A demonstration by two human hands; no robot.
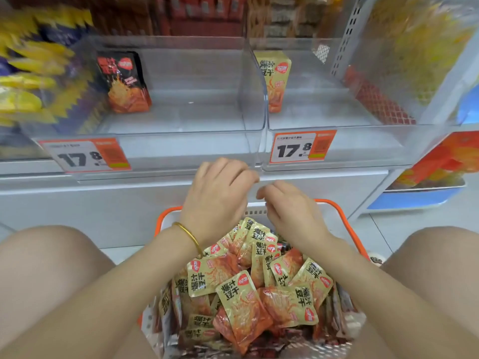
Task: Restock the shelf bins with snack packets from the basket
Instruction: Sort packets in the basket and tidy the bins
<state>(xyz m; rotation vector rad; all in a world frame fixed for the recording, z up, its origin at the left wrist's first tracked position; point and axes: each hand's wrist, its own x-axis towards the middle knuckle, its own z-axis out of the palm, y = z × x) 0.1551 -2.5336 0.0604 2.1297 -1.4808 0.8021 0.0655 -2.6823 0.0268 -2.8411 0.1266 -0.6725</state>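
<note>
An orange-rimmed basket [344,224] sits between my knees, heaped with several gold-and-orange snack packets [241,299]. Above it stand two clear shelf bins. The left bin [181,117] holds one black-and-orange packet [124,81] leaning at its back left. The right bin [324,110] holds one gold packet [277,79] against its left wall. My left hand [217,193], with a gold bangle on the wrist, hovers palm down over the basket's far end with nothing in it. My right hand [290,208] hangs beside it, fingers curled loosely downward, also holding nothing.
Orange price tags reading 17.8 [83,155] [300,147] hang on the bin fronts. Yellow and purple bags [33,73] fill the bin to the left. Red packets [207,11] line the shelf above. A perforated shelf upright [347,35] stands at the right. My bare knees flank the basket.
</note>
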